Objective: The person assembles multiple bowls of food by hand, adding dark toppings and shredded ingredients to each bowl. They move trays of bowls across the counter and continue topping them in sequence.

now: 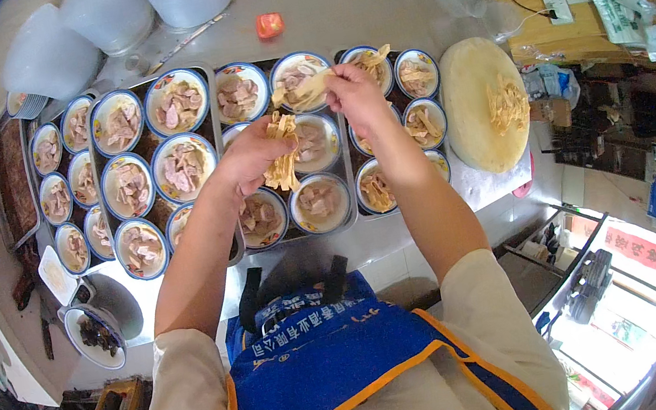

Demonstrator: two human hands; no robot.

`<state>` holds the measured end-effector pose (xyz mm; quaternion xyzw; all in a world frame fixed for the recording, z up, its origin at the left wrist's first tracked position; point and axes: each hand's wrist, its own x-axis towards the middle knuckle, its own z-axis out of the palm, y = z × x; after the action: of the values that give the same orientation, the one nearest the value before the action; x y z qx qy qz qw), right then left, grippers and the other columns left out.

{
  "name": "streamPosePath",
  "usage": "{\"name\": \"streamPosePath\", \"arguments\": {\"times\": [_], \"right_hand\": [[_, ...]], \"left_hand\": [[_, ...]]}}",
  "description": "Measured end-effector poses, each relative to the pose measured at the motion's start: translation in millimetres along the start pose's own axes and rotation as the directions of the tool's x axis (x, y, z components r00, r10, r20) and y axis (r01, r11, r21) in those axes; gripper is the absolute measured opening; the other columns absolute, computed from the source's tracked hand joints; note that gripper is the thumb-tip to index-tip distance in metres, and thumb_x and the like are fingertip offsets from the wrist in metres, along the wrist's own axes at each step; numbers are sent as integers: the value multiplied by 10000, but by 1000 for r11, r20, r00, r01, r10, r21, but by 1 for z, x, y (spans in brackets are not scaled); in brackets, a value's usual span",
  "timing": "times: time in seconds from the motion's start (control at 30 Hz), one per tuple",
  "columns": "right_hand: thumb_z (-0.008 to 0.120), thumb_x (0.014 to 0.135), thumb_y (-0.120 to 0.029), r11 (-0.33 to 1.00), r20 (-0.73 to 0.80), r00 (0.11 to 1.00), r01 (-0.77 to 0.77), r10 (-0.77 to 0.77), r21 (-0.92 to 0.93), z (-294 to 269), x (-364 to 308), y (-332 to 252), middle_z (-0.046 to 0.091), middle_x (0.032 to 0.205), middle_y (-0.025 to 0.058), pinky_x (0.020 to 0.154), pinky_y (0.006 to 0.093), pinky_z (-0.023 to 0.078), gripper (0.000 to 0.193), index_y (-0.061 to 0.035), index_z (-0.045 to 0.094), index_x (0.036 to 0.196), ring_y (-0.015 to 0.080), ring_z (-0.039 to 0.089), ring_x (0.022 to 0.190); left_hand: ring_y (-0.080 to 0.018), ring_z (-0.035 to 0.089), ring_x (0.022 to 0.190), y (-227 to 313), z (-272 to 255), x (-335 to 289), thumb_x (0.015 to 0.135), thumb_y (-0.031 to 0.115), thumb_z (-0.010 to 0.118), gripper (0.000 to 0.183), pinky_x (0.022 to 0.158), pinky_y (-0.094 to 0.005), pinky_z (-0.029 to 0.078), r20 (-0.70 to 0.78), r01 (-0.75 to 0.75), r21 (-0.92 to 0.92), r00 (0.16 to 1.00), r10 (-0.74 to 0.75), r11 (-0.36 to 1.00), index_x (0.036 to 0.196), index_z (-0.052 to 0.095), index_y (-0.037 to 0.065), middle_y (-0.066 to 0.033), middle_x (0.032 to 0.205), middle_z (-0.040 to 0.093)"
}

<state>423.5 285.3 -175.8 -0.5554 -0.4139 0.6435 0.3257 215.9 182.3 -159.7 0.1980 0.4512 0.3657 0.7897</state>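
"What has the left hand (250, 157) got?"

"A bundle of yellow strips (283, 151), gripped between thumb and fingers. The bundle lies to the right of the palm, its lower ends hanging past the fingers, above the middle group of bowls."

"And the right hand (359, 100)?"

"Fingers closed, pinching the end of a broad yellow piece (303, 93). The rest of it stretches out leftward from the fingertips, over the upper right bowl (310, 59) of that middle group."

"Is the piece touching the bowl?"

"I can't tell from above."

"How do the two hands sit?"

"Apart. The left is a little nearer the body, with its bundle on the side facing the right hand."

"Any more strips about?"

"A pile (508, 106) on the round board (465, 70), well to the right of the right hand. There are also some in a bowl just right of the right forearm."

"What else do the bowls hold?"

"Pale pink pieces (183, 169). The bowls are white with blue rims, set in rows along the counter (349, 2)."
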Motion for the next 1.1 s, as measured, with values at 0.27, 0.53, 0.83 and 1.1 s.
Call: {"name": "streamPosePath", "arguments": {"times": [0.27,0.53,0.83,1.1], "right_hand": [[690,908,-282,818,-12,1000,6,-15,-575,-4,58,17,685,772,87,608,307,490,281,-3,706,937,165,634,652],[721,874,-384,475,62,993,103,-102,-874,-13,47,-17,695,1163,192,946,438,512,452,-63,684,1191,342,661,1081],[705,874,-314,519,389,902,427,-187,-740,77,19,-11,719,1003,171,835,455,532,324,-92,701,1111,362,676,964],[713,901,-144,940,668,727,97,158,-327,93,-17,-16,673,849,9,605,256,480,195,-14,691,1044,72,598,731]], "left_hand": [[-156,665,866,10,-20,-35,885,58,670,379,720,-295,546,-12,33,156,999,-32,987,1236,547,-15,-84,1017,676],[-220,682,881,-12,-21,-70,881,-10,668,556,782,-342,578,-50,11,-135,999,-18,991,1389,442,-6,-128,1069,668],[-202,687,892,-12,-20,-72,870,-23,647,481,771,-327,572,-155,-99,-185,985,70,978,1322,483,-3,-120,1072,671],[-186,683,901,-12,-23,-49,878,-3,669,444,750,-292,569,-178,-143,-111,976,122,983,1287,497,-4,-95,1071,665]]}}
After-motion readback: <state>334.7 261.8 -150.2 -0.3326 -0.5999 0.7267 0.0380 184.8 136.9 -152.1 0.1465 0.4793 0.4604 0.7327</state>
